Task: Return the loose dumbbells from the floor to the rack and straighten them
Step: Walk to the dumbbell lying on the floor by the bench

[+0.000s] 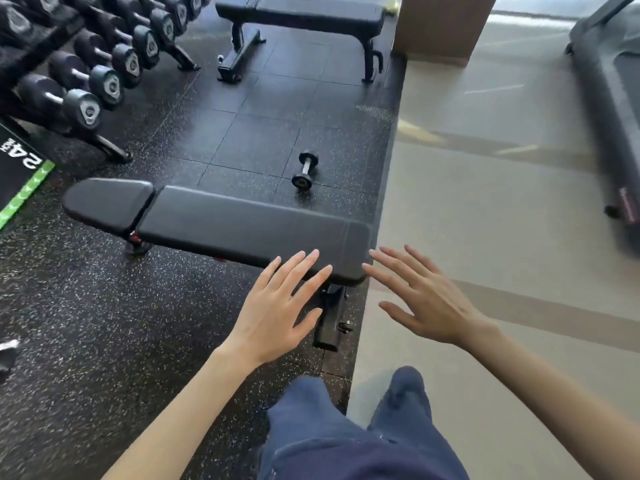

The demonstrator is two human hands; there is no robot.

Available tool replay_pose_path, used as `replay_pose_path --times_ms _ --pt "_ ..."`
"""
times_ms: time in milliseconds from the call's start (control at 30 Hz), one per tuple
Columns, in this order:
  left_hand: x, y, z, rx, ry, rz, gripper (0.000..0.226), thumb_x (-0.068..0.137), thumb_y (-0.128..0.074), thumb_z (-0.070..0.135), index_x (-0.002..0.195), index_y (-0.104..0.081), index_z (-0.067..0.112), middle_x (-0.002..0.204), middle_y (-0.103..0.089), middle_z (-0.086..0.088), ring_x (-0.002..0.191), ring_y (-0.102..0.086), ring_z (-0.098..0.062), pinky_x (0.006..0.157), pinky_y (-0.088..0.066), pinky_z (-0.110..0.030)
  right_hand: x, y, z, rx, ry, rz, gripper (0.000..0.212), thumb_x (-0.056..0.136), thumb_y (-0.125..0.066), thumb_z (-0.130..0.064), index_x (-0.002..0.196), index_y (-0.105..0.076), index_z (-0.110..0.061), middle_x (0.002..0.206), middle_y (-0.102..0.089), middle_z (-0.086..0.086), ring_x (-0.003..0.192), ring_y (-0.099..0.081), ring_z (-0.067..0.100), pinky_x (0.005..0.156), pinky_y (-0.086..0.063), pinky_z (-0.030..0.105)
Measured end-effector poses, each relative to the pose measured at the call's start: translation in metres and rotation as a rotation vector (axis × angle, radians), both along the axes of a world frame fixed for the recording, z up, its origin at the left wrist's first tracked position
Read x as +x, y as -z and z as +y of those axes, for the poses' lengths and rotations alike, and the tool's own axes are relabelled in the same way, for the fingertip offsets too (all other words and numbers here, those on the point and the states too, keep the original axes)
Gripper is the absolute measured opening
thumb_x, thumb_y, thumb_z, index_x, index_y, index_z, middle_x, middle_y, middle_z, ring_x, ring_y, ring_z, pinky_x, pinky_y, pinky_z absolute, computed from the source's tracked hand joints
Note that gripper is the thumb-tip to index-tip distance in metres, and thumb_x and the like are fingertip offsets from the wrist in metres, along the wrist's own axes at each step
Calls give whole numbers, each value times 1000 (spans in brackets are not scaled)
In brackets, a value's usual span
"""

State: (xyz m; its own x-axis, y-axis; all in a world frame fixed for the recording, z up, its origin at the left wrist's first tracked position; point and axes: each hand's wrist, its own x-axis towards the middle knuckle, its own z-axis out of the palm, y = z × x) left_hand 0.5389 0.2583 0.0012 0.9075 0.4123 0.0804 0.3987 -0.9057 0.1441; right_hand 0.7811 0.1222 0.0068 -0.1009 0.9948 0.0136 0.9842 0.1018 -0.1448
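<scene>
A small loose dumbbell (pixel 304 170) with black ends and a chrome handle lies on the black rubber floor beyond the near bench. The dumbbell rack (pixel 114 148) runs along the upper left, holding a row of larger black dumbbells (pixel 81 98). My left hand (pixel 277 306) hovers open, fingers spread, over the near edge of the bench. My right hand (pixel 422 299) is open too, fingers spread, just right of the bench end. Both hands are empty and well short of the loose dumbbell.
A black padded bench (pixel 221 220) lies across my path between me and the dumbbell. A second bench (pixel 304 12) stands at the top. A treadmill (pixel 609 98) is at the right on beige flooring (pixel 485 202). My legs in blue trousers (pixel 346 427) are at the bottom.
</scene>
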Motion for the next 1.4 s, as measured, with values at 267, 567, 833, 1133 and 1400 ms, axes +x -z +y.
replay_pose_path --times_ms 267,567,833,1133,1400 --pt "121 2 -73 -28 -115 32 58 92 -38 42 146 -31 24 154 -29 -4 140 -28 -21 111 -23 -44 137 -9 -42 -71 -122 -2 56 94 -32 -46 146 -23 -28 151 -31 0 138 -30 19 114 -22 43" --pt "203 -13 -88 -30 -224 11 56 94 -36 42 146 -34 22 153 -31 -2 140 -29 -20 114 -22 -45 238 -23 -39 53 -186 42 54 95 -33 -45 145 -25 -26 151 -30 1 139 -28 20 113 -23 45" --pt "290 4 -56 -45 -262 24 55 93 -35 42 144 -37 21 151 -34 -2 138 -32 -20 113 -21 -44 321 0 -12 32 -176 50 53 97 -28 -47 145 -25 -25 150 -33 1 138 -30 19 113 -20 43" --pt "399 4 11 -36 -350 -44 52 94 -37 38 142 -41 17 148 -39 -7 132 -42 -23 109 -29 -45 438 -17 79 33 -234 11 53 96 -29 -46 144 -24 -26 147 -39 1 137 -32 20 113 -23 43" --pt "465 -12 68 24 -408 -32 54 94 -36 39 144 -36 19 149 -36 -6 133 -40 -22 111 -28 -46 507 -27 152 83 -268 57 53 96 -30 -45 145 -26 -25 149 -35 1 138 -30 20 114 -18 42"
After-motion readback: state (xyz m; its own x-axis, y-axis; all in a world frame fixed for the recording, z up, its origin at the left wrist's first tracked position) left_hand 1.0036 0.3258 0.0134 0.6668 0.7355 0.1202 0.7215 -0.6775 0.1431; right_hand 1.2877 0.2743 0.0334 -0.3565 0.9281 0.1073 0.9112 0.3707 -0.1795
